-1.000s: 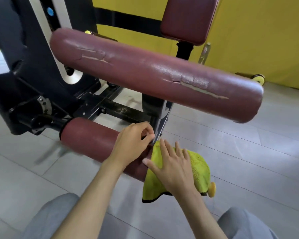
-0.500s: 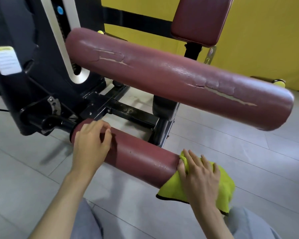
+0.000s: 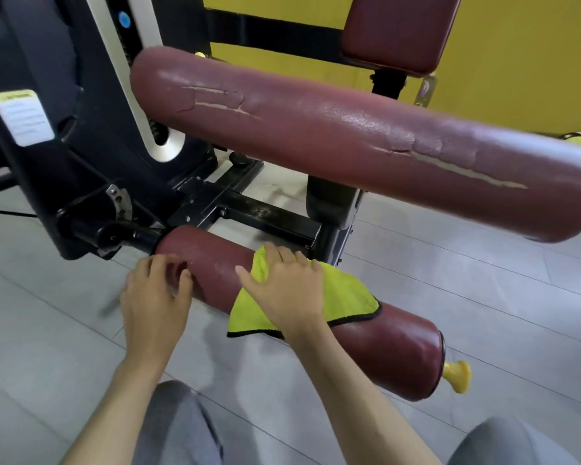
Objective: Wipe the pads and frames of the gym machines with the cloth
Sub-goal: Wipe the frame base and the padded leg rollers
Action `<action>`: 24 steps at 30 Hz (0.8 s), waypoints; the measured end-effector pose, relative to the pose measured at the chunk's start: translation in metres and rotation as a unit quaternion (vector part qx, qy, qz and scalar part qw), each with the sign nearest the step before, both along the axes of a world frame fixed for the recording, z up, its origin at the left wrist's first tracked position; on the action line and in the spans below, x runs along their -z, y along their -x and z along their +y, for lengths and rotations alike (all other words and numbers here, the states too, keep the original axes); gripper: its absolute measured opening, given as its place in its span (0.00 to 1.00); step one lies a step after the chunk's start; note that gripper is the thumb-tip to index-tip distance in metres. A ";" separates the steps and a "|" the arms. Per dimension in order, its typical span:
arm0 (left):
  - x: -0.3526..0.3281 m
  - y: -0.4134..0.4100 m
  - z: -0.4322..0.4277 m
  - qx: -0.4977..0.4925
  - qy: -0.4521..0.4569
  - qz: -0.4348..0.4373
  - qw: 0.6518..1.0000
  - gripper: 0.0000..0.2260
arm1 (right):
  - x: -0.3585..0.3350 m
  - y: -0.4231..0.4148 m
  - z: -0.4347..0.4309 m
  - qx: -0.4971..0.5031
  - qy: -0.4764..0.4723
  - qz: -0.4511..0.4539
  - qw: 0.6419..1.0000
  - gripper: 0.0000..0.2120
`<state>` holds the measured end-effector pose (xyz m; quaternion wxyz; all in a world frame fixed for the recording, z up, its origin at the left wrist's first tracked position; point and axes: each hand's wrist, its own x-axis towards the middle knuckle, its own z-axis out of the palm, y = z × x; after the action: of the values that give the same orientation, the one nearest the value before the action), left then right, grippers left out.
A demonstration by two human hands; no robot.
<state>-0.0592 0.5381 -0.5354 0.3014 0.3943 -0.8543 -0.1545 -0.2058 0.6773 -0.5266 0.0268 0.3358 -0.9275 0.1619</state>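
Yellow-green cloth (image 3: pixel 346 297): draped over the top of the lower roller pad (image 3: pixel 399 350), about midway along it. One black-hemmed corner hangs off the near side toward 6 o'clock.
Right hand (image 3: pixel 285 293): spread flat on the cloth, fingers straight and wide, pressing it onto the pad. Nothing is pinched.
Left hand (image 3: pixel 155 297): at 9 o'clock of the right hand, with fingers bent against the pad close to its inner end. It is blurred, so I cannot tell whether it grips or only rests there.
Lower roller pad: maroon vinyl, running from the black frame (image 3: pixel 249 214) at 10 o'clock to a yellow end cap (image 3: pixel 458 375) at 4 o'clock.
Cloth handling: light, limp and plush-looking. It will probably bunch or skid on the glossy vinyl unless kept under a flat palm. The hanging corner looks the best hold for wrapping the pad's underside.
Pad handling: probably soft foam under a slick skin, and it may turn on its bar. A steadying hand at the inner end makes sense.
Upper roller pad (image 3: pixel 349 139): at 12 o'clock of the hands, its vinyl cracked and peeling in two long splits. It looks fragile, so light strokes along the splits should serve better than strokes across them.
Frame handling: hard metal with bolts and corners where plush could snag. A folded cloth over the fingertips should suit it.
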 end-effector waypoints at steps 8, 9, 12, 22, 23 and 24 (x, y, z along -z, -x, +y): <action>0.002 0.001 -0.028 -0.043 -0.090 0.043 0.994 0.18 | -0.003 0.004 0.121 0.029 0.015 0.045 0.998 0.25; 0.001 0.003 -0.031 -0.047 -0.098 0.046 0.993 0.19 | -0.003 0.008 0.141 0.045 0.020 0.053 0.997 0.24; 0.000 0.014 -0.037 -0.071 -0.163 0.087 0.980 0.20 | -0.003 0.010 0.187 0.103 0.007 0.055 0.993 0.23; 0.003 0.009 -0.039 -0.115 -0.303 0.195 0.926 0.21 | 0.013 -0.005 0.083 0.032 0.012 0.109 0.993 0.26; 0.004 0.007 -0.041 -0.109 -0.305 0.191 0.927 0.21 | 0.013 -0.008 0.057 0.020 0.004 0.095 0.995 0.27; 0.005 0.005 -0.043 -0.103 -0.306 0.183 0.929 0.21 | 0.013 -0.012 0.031 0.007 -0.007 0.083 0.997 0.29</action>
<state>-0.0645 0.4946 -0.5407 0.3317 0.5180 -0.6505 -0.4456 -0.1934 0.7078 -0.5396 0.1024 0.3419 -0.9255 0.1268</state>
